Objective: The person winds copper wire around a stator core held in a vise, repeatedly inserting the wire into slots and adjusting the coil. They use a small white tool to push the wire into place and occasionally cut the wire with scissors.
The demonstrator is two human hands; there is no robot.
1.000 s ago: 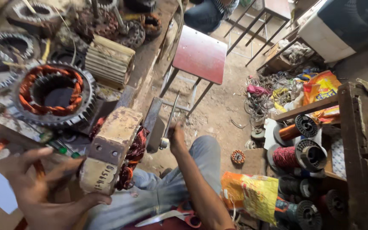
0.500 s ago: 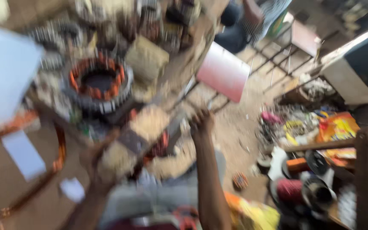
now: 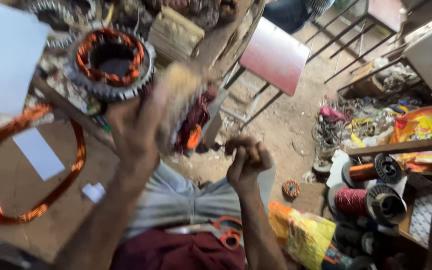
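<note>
The left hand (image 3: 136, 125) is up at the bench's (image 3: 31, 200) near edge, its grip wrapped round a blurred tan block (image 3: 176, 107) with dark red winding hanging from its lower end. The block's long axis runs from the hand up and away toward the bench's far side. Just how the fingers close is lost in blur, though they clearly carry it.

The right hand (image 3: 246, 162) is lower and to the right, off the bench over the lap, fist pressed round a thin rod (image 3: 216, 147) that points left toward the block's lower end. So the block lies up and left of that fist, near but apart, with the left hand far the closer.

On the bench behind, a toothed stator (image 3: 111, 57) with copper winding sits near the far edge, and a loose copper coil (image 3: 6, 175) loops round a white slip (image 3: 38, 152). Orange-handled scissors (image 3: 221, 232) lie in the lap. To the right, a yellow-orange bag (image 3: 421, 125) rests on a shelf's top, a yellow packet (image 3: 303, 235) lies on the floor, and wire spools (image 3: 371, 172) stand between.
</note>
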